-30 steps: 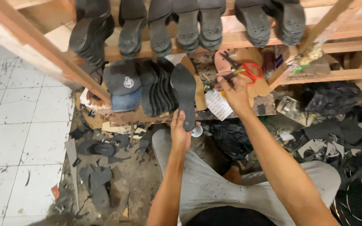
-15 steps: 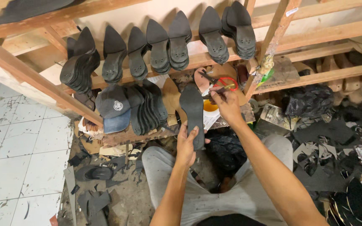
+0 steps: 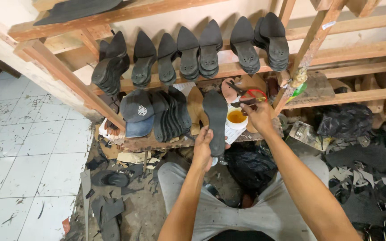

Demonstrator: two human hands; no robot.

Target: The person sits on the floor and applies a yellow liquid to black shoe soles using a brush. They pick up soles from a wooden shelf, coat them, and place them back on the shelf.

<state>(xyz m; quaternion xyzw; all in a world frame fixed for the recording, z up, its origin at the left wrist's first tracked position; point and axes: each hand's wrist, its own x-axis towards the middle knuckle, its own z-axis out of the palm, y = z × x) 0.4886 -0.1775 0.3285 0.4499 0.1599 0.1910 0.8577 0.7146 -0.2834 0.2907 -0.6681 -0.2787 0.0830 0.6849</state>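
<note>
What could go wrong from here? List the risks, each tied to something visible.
1. The right hand reaches for the red-handled scissors directly above the open container of yellow glue; a knock could tip it or drop the scissors in.
2. The left hand holds the black sole upright by its lower end only, so it may slip onto the littered floor.
3. Blades near fingers could nick them.

cap: 1 | scissors: 1 | shelf soles: maybe 9

A white printed paper sheet lies by my sole, and a round white badge marks the cap.
</note>
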